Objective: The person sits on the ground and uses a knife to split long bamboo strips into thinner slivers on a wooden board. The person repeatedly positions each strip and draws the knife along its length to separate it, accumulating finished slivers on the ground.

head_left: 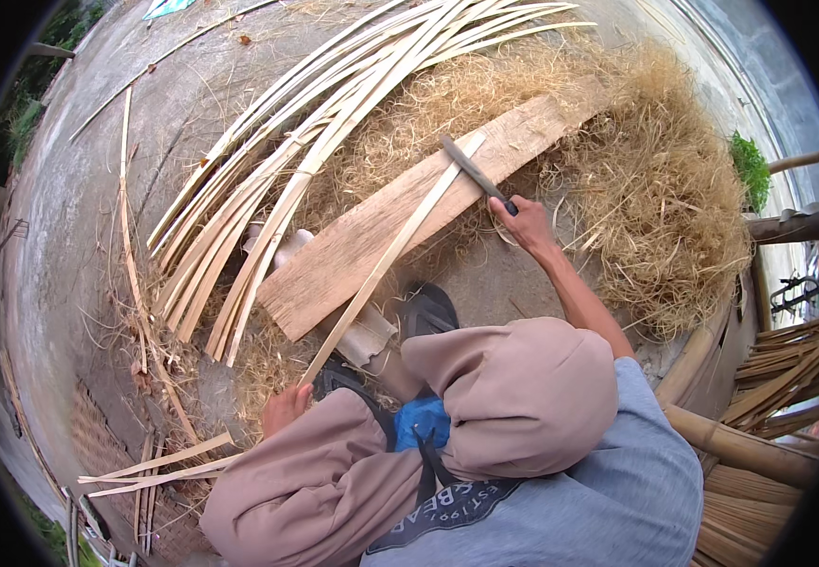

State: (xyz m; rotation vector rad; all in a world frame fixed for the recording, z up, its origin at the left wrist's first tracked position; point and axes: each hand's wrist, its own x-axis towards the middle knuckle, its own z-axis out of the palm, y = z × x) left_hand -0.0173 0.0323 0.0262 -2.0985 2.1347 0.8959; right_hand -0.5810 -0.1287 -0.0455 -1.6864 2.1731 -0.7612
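Observation:
A long pale bamboo strip (pixel 386 267) lies aslant across a wide wooden board (pixel 348 253), its far end near the board's middle. By my left knee, my left hand (pixel 284 408) is closed on the strip's near end; the knee partly hides the fingers. Fingers wrapped round a dark handle, my right hand (pixel 525 225) holds a knife (pixel 469 168) beyond the board's right edge. The knife's grey blade crosses over the strip near its far end. Below the board's near end, a pale rounded support (pixel 367 338) partly shows.
A large bundle of pale strips (pixel 282 170) lies left of the board. Curly shavings (pixel 664 198) heap up on the right and behind. Several loose strips (pixel 159 463) lie at lower left. A bamboo pole (pixel 740 444) and stacked slats (pixel 787 373) stand at right.

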